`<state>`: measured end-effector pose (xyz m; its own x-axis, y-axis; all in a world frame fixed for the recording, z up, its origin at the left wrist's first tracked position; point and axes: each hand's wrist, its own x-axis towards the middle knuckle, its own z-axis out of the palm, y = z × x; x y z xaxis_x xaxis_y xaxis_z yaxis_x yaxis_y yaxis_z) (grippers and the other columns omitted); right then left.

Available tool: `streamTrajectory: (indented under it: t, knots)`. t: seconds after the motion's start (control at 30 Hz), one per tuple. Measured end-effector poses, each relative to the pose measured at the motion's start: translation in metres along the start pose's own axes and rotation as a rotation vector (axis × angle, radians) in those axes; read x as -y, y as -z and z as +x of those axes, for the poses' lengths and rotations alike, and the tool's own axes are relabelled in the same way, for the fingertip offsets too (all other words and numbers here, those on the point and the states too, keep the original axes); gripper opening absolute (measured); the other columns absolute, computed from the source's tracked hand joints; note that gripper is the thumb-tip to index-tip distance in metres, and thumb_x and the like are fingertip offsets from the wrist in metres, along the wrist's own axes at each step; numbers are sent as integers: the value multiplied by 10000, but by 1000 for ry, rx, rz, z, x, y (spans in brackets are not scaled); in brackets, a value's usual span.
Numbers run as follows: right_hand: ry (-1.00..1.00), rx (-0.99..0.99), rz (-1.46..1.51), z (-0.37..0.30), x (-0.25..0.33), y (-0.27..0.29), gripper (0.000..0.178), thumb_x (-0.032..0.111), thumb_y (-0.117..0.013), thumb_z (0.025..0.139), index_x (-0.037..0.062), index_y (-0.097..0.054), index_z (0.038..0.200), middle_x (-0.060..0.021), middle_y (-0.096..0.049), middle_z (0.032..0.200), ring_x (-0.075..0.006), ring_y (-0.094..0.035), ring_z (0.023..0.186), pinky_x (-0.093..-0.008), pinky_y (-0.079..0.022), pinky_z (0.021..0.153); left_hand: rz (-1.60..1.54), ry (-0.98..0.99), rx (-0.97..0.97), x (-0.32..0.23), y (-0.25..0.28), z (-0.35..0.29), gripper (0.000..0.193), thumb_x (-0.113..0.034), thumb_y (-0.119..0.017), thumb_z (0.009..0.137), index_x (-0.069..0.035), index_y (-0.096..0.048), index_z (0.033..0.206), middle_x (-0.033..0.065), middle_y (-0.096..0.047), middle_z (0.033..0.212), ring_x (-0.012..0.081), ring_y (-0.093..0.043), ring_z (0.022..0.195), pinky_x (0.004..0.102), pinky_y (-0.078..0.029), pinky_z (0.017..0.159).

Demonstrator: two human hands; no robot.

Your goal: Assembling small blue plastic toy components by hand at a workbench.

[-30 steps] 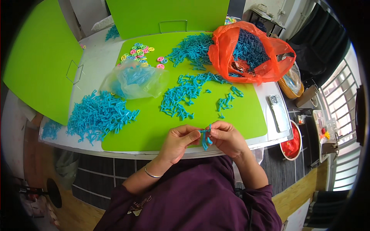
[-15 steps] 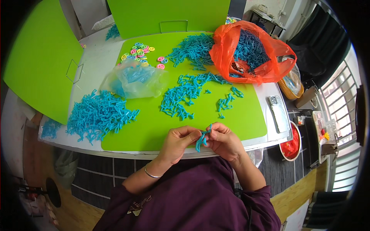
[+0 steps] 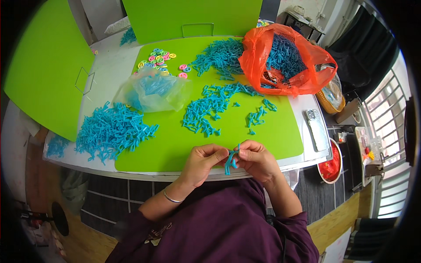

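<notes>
- left hand [image 3: 201, 164]: thumb and forefinger pinched together on a small cluster of slim, looped bright-blue plastic pieces [image 3: 227, 168]
- right hand [image 3: 260, 162]: thumb and fingertips closed on the same cluster from the other side
- the cluster hangs between both hands, above the near edge of the flat lime-green board [image 3: 169, 153]
- a loose heap of similar blue plastic pieces [image 3: 112, 132] lies left of the hands

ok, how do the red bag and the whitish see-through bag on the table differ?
Colour: the red bag is opaque-looking red; the see-through bag is whitish.
Size: the red bag is larger, the see-through bag smaller.
Pose: the red bag gapes open; the see-through bag lies slumped.
Shared: both look like thin plastic, with blue pieces showing inside.
</notes>
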<state>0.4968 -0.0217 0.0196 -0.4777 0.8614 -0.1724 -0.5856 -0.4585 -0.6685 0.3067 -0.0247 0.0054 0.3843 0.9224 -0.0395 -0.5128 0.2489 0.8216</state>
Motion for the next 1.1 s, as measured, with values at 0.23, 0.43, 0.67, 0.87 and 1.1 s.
streamTrajectory:
  t: [0.23,0.43,0.67,0.87,1.1]
  knots:
    - [27,-61,-127,-1,2,-2,92,48,-658,803,19,-658,891,-63,-663,837,-153,-632,741,-273,-521,675,195,-67,3,0,5,-1,116,-104,-648,836,3,-662,879,31,-620,759,104,-585,692,222,-470,646]
    - [55,-43,-511,-1,8,-1,73,41,-708,759,18,-668,816,-33,-657,784,-94,-596,721,-225,-469,685,514,-223,-16,-9,2,-3,109,-103,-698,788,1,-689,818,31,-608,710,79,-554,644,208,-430,582]
    - [216,-85,-242,2,-9,-12,51,4,-692,758,14,-659,796,-54,-657,788,-129,-605,739,-266,-483,719,534,-377,-166,6,-8,-10,74,-51,-686,787,11,-684,827,48,-596,721,97,-557,614,206,-429,543]
    - [88,-51,-387,-3,2,-6,61,12,-701,756,10,-663,804,-55,-661,769,-116,-606,718,-247,-485,701,687,-296,-52,-17,0,-8,70,-55,-693,783,6,-684,818,47,-593,705,89,-554,635,210,-420,546]
    - [170,-148,-878,0,12,-22,150,25,-621,822,4,-658,966,-74,-653,795,-166,-613,703,-271,-494,676,995,-560,-90,-52,10,-19,83,-21,-682,765,-5,-685,847,46,-623,752,109,-546,683,236,-418,599]
